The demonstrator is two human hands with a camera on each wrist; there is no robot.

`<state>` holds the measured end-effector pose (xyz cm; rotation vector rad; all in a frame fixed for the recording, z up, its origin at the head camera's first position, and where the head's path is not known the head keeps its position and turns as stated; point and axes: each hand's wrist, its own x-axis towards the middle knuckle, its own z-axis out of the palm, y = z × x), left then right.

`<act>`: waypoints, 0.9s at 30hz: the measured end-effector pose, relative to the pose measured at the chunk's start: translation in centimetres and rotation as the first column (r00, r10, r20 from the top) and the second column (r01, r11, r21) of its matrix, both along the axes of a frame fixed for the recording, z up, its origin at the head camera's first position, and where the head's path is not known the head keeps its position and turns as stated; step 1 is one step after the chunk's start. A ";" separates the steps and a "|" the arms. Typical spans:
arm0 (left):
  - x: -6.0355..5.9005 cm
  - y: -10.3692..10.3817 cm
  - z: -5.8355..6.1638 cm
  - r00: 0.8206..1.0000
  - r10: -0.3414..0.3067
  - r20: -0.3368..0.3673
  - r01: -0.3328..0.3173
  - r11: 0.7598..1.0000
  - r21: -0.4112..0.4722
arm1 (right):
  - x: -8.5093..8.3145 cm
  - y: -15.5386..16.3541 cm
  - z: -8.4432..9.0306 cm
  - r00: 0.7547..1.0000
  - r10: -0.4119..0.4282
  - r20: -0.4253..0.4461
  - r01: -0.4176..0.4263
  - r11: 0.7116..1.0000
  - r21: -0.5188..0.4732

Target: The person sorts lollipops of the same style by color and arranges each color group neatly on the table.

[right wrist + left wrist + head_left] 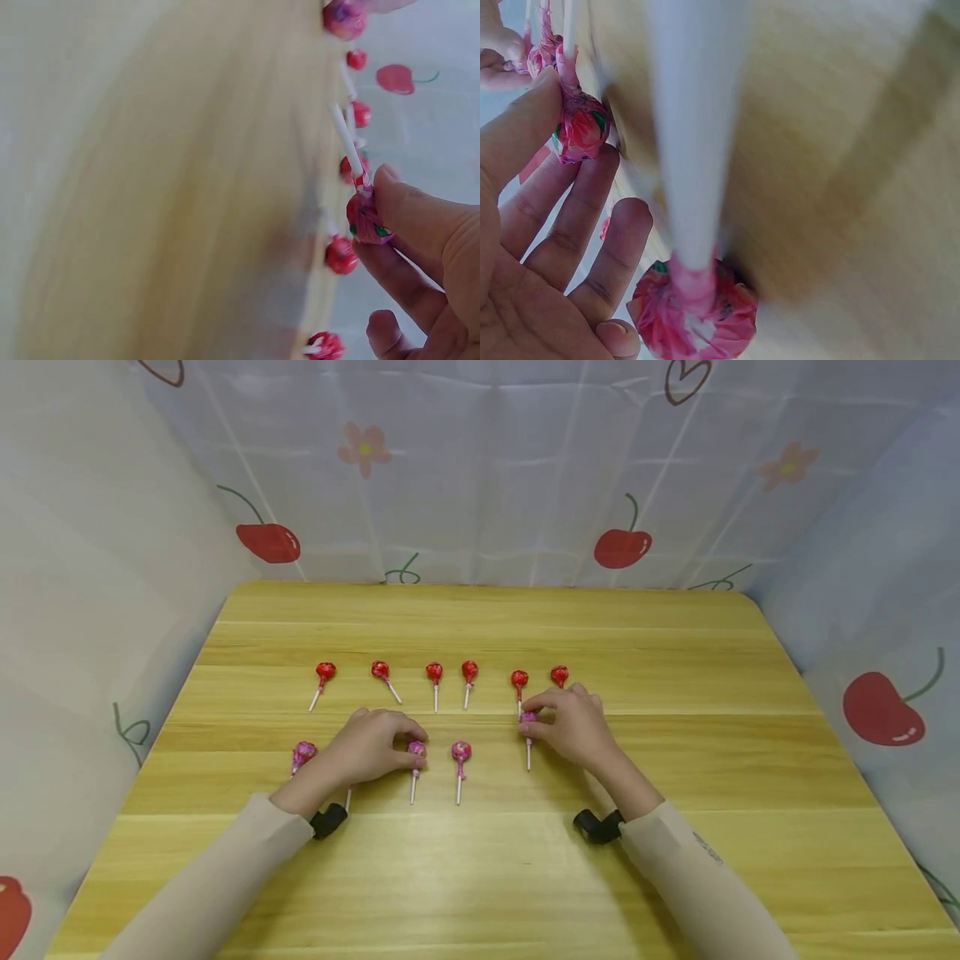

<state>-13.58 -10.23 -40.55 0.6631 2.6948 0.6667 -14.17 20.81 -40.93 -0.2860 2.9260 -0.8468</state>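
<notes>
My left hand (372, 745) pinches a pink lollipop (416, 749) by its wrapped head between thumb and fingers, its white stick towards me. In the left wrist view, the thumb and fingertips sit on that lollipop's pink wrapper (582, 133). Further right, my right hand (573, 724) grips another pink lollipop (528, 718), stick downward; in the right wrist view, its head (367, 219) is between thumb and fingers. Between the hands lies a pink lollipop (461, 750). Left of them is one more (304, 752), and a white stick (348, 799) shows under my left wrist, its head hidden.
Several red lollipops (435, 672) form a row across the wooden table (480, 885), beyond the pink ones. The red one farthest right (559, 675) is partly covered by my right hand. A cherry-print curtain (480, 485) surrounds the table's back and sides.
</notes>
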 end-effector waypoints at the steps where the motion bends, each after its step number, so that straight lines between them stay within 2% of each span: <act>1: 0.0 0.0 0.0 1.000 0.001 0.001 -0.001 1.000 0.001 | 0.3 -0.1 0.2 1.000 -0.001 0.007 0.001 1.000 -0.016; 5: 0.0 -0.1 -0.1 1.000 0.004 0.000 -0.004 1.000 0.004 | 1.6 -0.6 0.9 1.000 0.021 0.017 -0.020 0.998 -0.056; 11: -0.1 -0.2 -0.3 1.000 0.008 -0.002 -0.008 1.000 0.007 | 3.3 -1.5 0.8 0.997 0.079 -0.021 -0.079 0.997 0.011; 17: 0.0 -0.1 -0.4 1.000 0.001 -0.006 -0.001 1.000 0.011 | 3.7 -1.8 -0.2 0.993 0.116 -0.036 -0.113 0.991 0.076; 27: 0.1 -0.1 -0.5 0.999 -0.012 -0.036 0.013 1.000 0.016 | 3.7 -1.9 -0.7 0.992 0.117 -0.045 -0.113 0.991 0.068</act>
